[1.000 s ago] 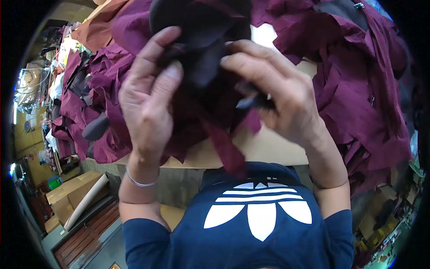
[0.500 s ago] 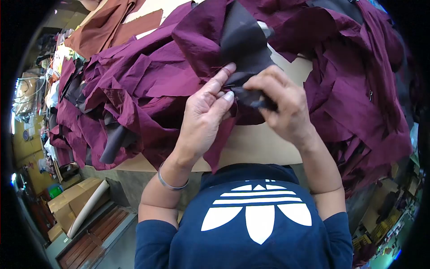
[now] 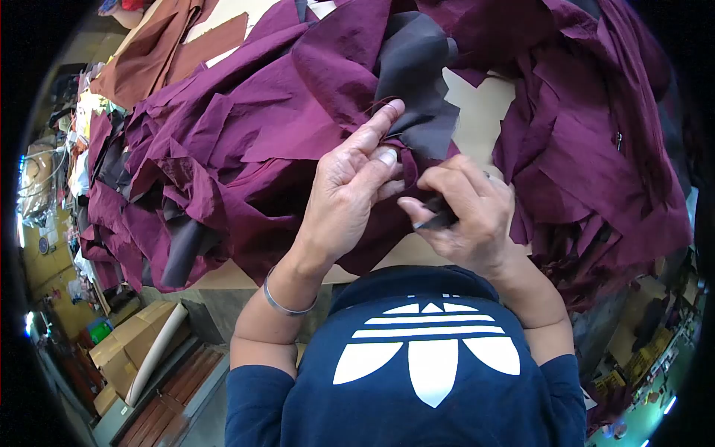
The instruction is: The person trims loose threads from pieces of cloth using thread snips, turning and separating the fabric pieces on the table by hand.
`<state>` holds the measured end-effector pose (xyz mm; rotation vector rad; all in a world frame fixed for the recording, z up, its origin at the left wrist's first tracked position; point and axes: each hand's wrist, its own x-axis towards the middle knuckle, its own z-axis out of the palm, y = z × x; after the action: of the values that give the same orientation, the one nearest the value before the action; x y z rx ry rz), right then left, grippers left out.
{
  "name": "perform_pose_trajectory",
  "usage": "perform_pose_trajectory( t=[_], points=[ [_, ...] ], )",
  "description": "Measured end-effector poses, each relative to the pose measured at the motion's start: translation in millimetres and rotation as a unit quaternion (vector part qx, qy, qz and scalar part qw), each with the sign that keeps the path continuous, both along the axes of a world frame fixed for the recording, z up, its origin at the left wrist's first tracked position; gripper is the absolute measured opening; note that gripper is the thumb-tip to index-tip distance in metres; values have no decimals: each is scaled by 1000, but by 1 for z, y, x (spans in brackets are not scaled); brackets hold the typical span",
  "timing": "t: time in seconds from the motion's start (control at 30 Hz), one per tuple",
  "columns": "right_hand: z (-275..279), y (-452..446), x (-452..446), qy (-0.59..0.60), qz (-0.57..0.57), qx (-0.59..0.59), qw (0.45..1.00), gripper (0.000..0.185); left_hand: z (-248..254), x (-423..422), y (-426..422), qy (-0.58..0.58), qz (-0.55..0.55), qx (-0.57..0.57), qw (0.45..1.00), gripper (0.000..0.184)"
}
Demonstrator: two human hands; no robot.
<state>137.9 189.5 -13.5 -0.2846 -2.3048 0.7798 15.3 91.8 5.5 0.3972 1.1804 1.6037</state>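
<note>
Maroon cloth [image 3: 328,74] with a dark grey piece [image 3: 413,82] joined to it lies across the table in front of me. My left hand [image 3: 344,190] pinches the edge of this cloth between thumb and fingers, where loose threads stick out. Just right of it, my right hand [image 3: 477,212] is closed around a small dark tool [image 3: 439,214] that looks like thread snips. Its blades are mostly hidden by the fingers and blurred. The tool is apart from the cloth edge at my left hand.
Heaped maroon pieces [image 3: 186,149] cover the table's left side, and more maroon cloth [image 3: 588,141] hangs over the right. Brown cloth [image 3: 212,52] lies at the far left, near part of another person [image 3: 128,15]. Below stand a cardboard box [image 3: 130,339] and a tube [image 3: 156,354].
My right hand has drawn down and back toward my body with the dark tool, away from the cloth edge. My left hand keeps its pinch and has shifted slightly right.
</note>
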Motion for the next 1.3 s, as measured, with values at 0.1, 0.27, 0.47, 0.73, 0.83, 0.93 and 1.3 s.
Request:
perform_pose_trajectory(
  t=[0.1,0.27,0.47,0.73,0.83,0.93,1.3],
  points=[
    [-4,-1,-2,-40,-40,3,998,18,-1,4,4,20,-9,14,1000,48],
    [-5,-9,0,-29,32,-191,981,10,-8,6,3,72,10,-13,997,51],
    [0,6,2,-9,54,-353,934,15,-3,1,-3,138,-36,-51,988,58],
    [8,10,15,45,63,-447,891,21,-4,2,-6,105,-61,-57,991,61],
    [17,14,11,-44,143,-384,911,21,0,4,-4,101,-68,-68,990,61],
    [-6,14,7,-27,69,-490,869,19,4,2,-5,112,-86,-80,987,62],
    [10,11,20,-36,115,-276,953,25,4,3,-2,118,-105,-79,984,65]
  ],
)
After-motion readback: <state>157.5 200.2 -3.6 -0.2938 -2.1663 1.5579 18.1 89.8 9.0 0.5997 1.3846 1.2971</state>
